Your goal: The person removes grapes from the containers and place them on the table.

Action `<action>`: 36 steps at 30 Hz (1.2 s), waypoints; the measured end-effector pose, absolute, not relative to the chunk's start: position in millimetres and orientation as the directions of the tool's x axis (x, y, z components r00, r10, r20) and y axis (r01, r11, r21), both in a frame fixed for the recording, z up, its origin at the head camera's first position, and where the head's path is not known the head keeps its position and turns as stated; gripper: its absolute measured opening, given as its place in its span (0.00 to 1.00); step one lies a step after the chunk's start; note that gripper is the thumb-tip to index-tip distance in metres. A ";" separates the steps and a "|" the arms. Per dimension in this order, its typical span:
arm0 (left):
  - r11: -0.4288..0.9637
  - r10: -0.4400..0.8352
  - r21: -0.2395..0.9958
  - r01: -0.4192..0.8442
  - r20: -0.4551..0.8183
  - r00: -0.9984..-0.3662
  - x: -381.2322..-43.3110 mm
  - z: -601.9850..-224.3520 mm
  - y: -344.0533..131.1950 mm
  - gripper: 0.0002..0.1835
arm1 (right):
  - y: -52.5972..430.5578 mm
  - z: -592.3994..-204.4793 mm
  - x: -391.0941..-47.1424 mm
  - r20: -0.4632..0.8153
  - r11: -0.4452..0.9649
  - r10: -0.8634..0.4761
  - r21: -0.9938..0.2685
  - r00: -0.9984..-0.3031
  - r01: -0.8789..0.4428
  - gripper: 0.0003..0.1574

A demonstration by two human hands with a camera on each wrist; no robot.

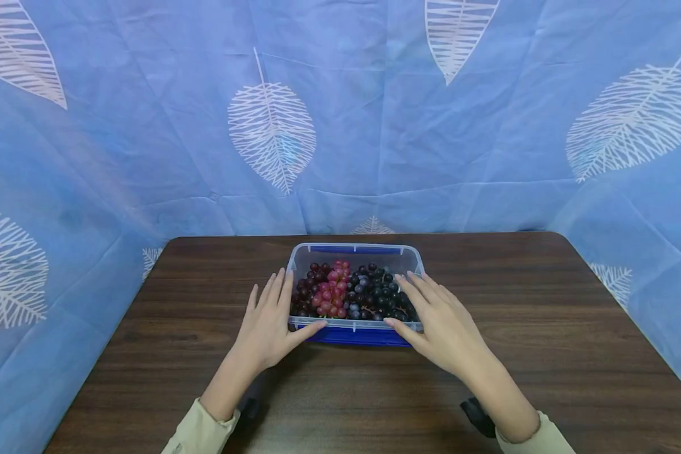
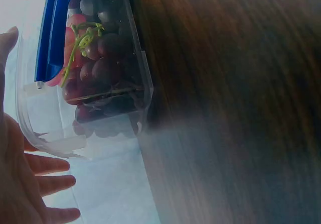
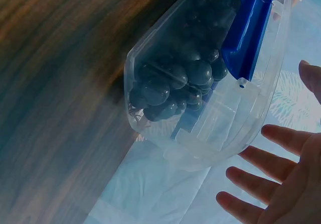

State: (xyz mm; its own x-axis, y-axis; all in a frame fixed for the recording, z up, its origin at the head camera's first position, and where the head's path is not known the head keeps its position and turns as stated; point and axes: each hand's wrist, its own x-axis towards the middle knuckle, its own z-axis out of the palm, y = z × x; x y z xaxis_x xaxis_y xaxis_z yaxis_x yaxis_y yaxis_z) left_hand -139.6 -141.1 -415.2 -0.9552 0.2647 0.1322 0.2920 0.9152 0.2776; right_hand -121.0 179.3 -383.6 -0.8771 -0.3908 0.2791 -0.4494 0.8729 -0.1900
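A clear plastic box [image 1: 354,325] with blue side clips stands uncovered near the middle of the table. Inside it, dark red and bright red grapes [image 1: 330,290] fill the left part, and black grapes [image 1: 377,293] the right. My left hand [image 1: 268,325] is at the box's left end, fingers straight and spread, thumb toward the near rim. At the right end, my right hand [image 1: 445,325] mirrors it, its straight fingers over the rim corner. In the left wrist view a green stem [image 2: 77,48] shows among the grapes through the clear wall. A blue clip [image 3: 248,33] hangs along the box's near side.
The dark wood-grain table [image 1: 545,315] extends on both sides of the box and in front of it. Blue cloth [image 1: 346,126] with white leaf prints hangs behind the table and along its sides. A dark band [image 1: 478,416] is on the right wrist.
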 end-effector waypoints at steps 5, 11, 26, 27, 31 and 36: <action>0.898 0.277 0.312 0.311 0.150 -0.949 -145.1 -417.1 -141.4 0.63 | 175.2 -383.5 -127.1 0.288 0.856 -0.415 -0.196 -0.863 -0.478 0.47; 0.872 0.264 0.390 0.297 0.137 -0.955 -151.5 -416.9 -139.5 0.66 | 165.9 -382.2 -137.4 0.300 0.828 -0.453 -0.208 -0.839 -0.521 0.47; 0.752 0.257 0.605 0.261 0.095 -0.962 -159.5 -422.3 -138.6 0.69 | 143.9 -375.7 -156.2 0.219 0.776 -0.521 -0.282 -0.825 -0.564 0.46; 0.745 0.259 0.613 0.262 0.096 -0.961 -159.9 -422.7 -138.7 0.69 | 142.1 -375.2 -157.6 0.211 0.773 -0.526 -0.285 -0.824 -0.567 0.46; 0.721 0.262 0.644 0.255 0.088 -0.961 -160.1 -423.5 -139.8 0.69 | 135.3 -373.4 -163.2 0.174 0.762 -0.545 -0.304 -0.820 -0.571 0.47; 0.699 0.269 0.669 0.251 0.079 -0.960 -160.1 -424.1 -140.8 0.70 | 127.3 -371.6 -169.0 0.133 0.753 -0.567 -0.317 -0.813 -0.577 0.48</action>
